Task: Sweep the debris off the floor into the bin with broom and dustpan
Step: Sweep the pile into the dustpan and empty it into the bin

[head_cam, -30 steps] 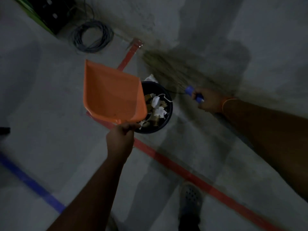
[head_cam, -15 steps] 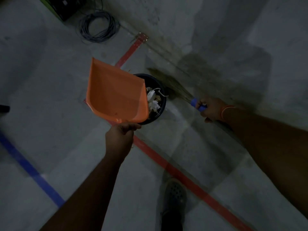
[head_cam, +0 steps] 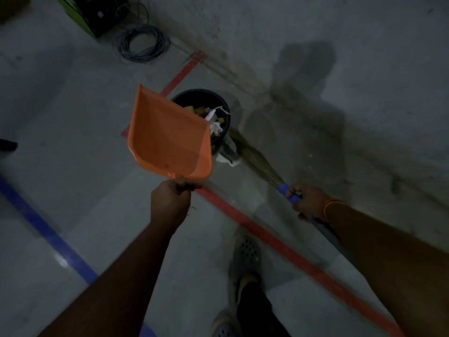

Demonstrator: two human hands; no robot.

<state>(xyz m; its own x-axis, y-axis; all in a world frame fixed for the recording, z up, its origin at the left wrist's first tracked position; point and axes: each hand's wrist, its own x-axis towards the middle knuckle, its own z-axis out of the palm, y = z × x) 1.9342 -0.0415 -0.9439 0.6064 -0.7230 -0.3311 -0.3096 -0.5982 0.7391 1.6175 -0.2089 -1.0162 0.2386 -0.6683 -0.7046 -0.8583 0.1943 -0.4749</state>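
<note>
My left hand point(head_cam: 170, 203) grips the handle of an orange dustpan point(head_cam: 167, 137), held up in the air with its pan empty and its far edge overlapping the near left rim of the bin. The black round bin point(head_cam: 224, 110) stands on the floor and holds white paper scraps and brown bits. My right hand point(head_cam: 309, 203) grips the broom at its blue collar point(head_cam: 288, 190). The straw broom head point(head_cam: 255, 158) points toward the bin's base and touches a crumpled white piece point(head_cam: 228, 156) on the floor beside the bin.
A wall runs along the right behind the bin. Red tape point(head_cam: 279, 249) and blue tape point(head_cam: 46, 232) lines cross the grey floor. A coiled cable point(head_cam: 141, 45) and a dark box point(head_cam: 97, 13) lie at the top left. My shoe point(head_cam: 246, 256) stands near the red line.
The dustpan has moved off the bin toward the left and near side, uncovering more of the bin. The broom head has swung down from the wall to the floor beside the bin.
</note>
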